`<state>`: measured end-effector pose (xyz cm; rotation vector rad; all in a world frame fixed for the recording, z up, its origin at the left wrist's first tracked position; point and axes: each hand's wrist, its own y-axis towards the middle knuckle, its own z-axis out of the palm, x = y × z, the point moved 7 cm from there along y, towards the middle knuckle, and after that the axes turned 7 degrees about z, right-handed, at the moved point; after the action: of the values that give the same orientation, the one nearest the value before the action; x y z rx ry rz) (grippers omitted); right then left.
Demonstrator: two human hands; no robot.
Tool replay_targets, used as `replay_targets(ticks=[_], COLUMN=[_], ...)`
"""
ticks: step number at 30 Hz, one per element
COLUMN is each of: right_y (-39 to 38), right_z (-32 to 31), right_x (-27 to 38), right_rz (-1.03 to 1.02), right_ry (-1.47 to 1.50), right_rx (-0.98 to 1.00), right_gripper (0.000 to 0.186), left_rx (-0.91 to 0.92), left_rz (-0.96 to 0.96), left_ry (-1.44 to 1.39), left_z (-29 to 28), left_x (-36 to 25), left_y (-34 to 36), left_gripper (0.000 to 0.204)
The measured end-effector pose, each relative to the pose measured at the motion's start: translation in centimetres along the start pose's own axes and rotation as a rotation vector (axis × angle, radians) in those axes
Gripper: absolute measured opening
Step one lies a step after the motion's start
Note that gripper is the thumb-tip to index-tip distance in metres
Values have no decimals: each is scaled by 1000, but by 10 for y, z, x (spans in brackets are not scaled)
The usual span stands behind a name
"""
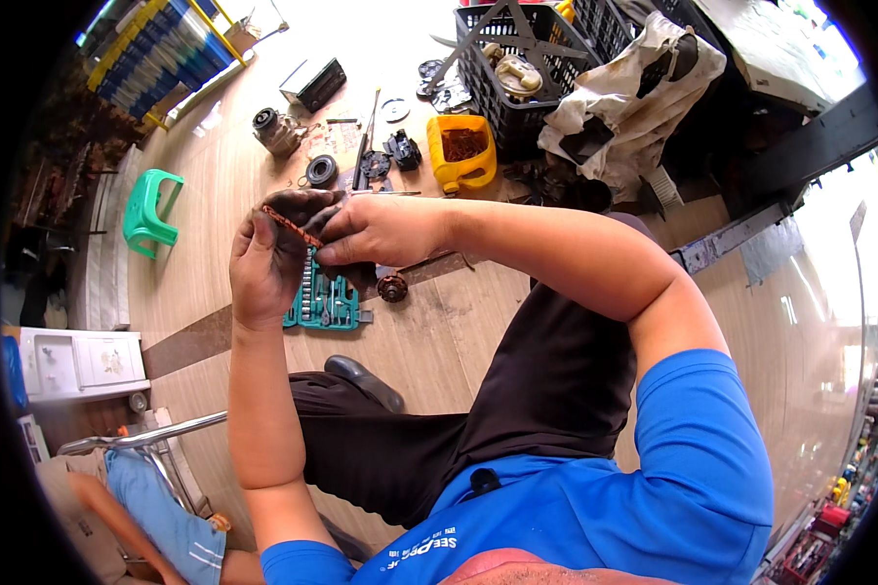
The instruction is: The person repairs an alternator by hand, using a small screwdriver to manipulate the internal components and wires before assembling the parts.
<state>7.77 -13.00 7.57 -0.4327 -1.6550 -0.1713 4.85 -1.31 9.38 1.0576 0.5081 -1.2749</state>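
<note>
Between my two hands is a narrow, reddish-brown, copper-coloured strip (294,226) with a ridged edge, perhaps part of a wire winding. My left hand (264,261) grips it from the left, its thumb raised beside it. From the right, my right hand (376,230) closes on the strip's lower end. Dark smudges cover the fingers. Behind and below the hands lies an open teal socket set (328,304), partly hidden by them. Close to its right side sits a round copper-and-dark rotor (392,287) on the tiled floor.
Beyond my hands are a cut yellow jug (463,154) holding brown wire, a black ring-shaped part (321,172), a metal housing (277,133) and a black crate (527,73). A green stool (152,212) stands left. Another person (117,512) sits at lower left.
</note>
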Motion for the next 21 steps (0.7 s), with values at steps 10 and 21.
replay_targets(ticks=[10,21], right_y=[3,10], right_z=[7,-7], right_x=[-11,-5], right_rz=[49,-110], right_ry=[254,-649], right_rx=[137,-381], right_gripper=[33,28], left_rx=[8,-278], left_rz=[7,112], left_ry=[-56,546], left_z=[-4,-17], left_x=[5,11], left_y=[1,-2], left_gripper=[32,27])
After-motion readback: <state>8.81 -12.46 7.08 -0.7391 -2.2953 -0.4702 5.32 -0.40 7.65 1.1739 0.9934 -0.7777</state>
